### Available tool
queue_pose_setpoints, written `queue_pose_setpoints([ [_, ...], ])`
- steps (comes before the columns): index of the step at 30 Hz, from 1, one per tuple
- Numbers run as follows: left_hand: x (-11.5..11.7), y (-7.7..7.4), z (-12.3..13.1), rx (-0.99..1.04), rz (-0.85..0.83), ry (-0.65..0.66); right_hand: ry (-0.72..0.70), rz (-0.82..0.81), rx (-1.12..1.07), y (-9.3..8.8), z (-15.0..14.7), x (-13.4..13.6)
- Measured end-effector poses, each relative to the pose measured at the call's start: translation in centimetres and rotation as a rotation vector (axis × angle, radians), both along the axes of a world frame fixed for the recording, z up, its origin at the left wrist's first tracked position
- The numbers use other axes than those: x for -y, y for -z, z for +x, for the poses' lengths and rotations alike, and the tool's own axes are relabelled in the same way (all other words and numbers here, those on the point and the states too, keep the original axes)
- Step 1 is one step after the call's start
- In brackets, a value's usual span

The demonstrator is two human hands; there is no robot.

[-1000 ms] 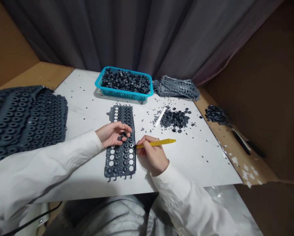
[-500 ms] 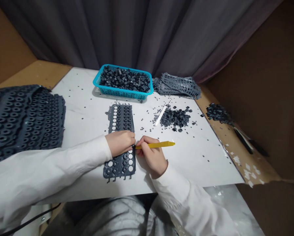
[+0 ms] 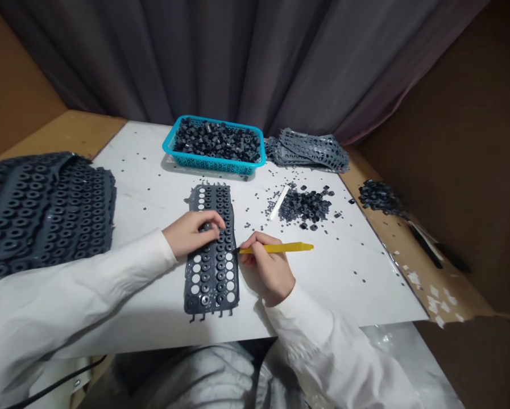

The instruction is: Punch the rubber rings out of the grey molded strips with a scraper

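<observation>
A dark grey moulded rubber sheet [image 3: 214,267] lies lengthwise before me, with rows of raised rings and white round holes along parts of both outer columns. Over its middle is my left hand [image 3: 195,230], palm down. Its index finger and thumb are bent towards each other, and rings show in the gap between them. My right hand [image 3: 269,267] grips a slim yellow pen-shaped tool [image 3: 293,247] just right of the sheet. The tool's dark tip is at the sheet's right edge; whether it touches cannot be made out.
Beyond the sheet stands a blue basket [image 3: 214,163] of small black rubber pieces. Stacked ringed sheets [image 3: 45,216] lie left; perforated leftover sheets [image 3: 312,149] lie back right. Near a white stick [image 3: 279,203] is a pile of black bits [image 3: 306,205]. Dark-handled tools [image 3: 425,244] lie far right.
My left hand has lifted off the sheet's right edge and moved left and up, its fingers loosening. The right hand and yellow tool have shifted slightly right. The view has tilted a little.
</observation>
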State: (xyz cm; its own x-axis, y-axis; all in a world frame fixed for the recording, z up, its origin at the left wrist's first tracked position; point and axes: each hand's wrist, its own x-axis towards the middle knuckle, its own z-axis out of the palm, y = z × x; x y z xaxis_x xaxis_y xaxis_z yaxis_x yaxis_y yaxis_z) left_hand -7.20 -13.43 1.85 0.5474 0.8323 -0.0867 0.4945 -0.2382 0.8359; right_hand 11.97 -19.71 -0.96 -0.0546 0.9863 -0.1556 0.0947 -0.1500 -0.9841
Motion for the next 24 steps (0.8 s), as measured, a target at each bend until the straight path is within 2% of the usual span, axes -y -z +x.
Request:
queue_pose_setpoints([
  [4, 0.2, 1.3, 0.9, -0.153, 0.291, 0.264, 0.016, -0.041, -0.038, 0.0, -0.3, -0.3],
  [8, -0.1, 1.3, 1.7, -0.319, 0.398, 0.384, 0.01, -0.034, -0.025, 0.2, -0.4, -0.3],
  [12, 0.0, 0.7, 2.8, -0.487, 0.482, 0.48, -0.02, 0.009, 0.034, 0.3, -0.2, -0.2],
  [16, 0.3, 0.5, 3.2, -0.591, 0.526, 0.49, -0.049, 0.04, 0.087, 0.3, -0.1, -0.1],
  [21, 0.1, 1.7, 1.8, -0.307, 0.462, 0.419, -0.076, 0.09, 0.185, 0.3, 0.0, 0.0],
  [24, 0.2, 2.1, 1.3, -0.215, 0.429, 0.355, -0.088, 0.128, 0.235, 0.3, 0.0, 0.0],
])
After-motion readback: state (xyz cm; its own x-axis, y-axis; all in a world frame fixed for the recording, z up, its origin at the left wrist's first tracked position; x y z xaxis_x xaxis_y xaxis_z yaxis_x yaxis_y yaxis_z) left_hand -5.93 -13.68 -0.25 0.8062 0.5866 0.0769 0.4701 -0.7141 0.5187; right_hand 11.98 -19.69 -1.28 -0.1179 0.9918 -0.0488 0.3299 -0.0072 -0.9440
